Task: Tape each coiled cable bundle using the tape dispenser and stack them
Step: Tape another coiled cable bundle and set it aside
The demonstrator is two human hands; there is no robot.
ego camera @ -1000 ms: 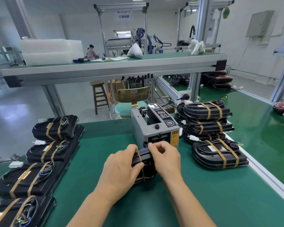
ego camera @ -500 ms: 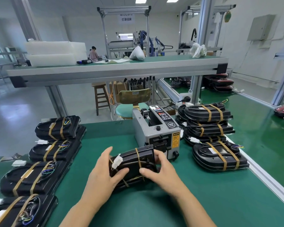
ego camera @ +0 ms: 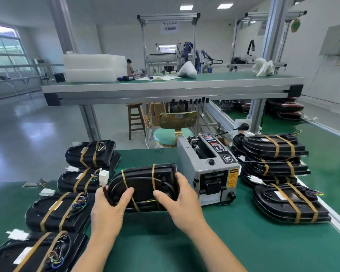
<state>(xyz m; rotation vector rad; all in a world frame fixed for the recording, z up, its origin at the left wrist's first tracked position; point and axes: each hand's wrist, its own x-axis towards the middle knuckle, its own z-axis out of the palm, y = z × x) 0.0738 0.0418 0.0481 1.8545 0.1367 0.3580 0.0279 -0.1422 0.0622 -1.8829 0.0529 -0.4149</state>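
Both hands hold one black cable bundle [ego camera: 143,185] above the green table [ego camera: 234,238]; two tan tape bands cross it and a white connector [ego camera: 103,176] sticks out at its left end. My left hand [ego camera: 111,211] grips its left end, thumb on the front face. My right hand [ego camera: 177,201] grips its right end. The grey tape dispenser [ego camera: 210,169] stands just right of the bundle. Taped bundles lie in a row at the left [ego camera: 61,211] and stacked at the right [ego camera: 273,156].
A single taped bundle [ego camera: 290,203] lies at the right near the table's aluminium edge. A raised shelf [ego camera: 165,89] with white foam blocks spans the back. A stool and a teal chair [ego camera: 171,132] stand beyond the table. A person sits far off.
The bundle has come away from the dispenser's mouth, moved left and turned to show its broad side. Both hands shifted from its top to its two ends.
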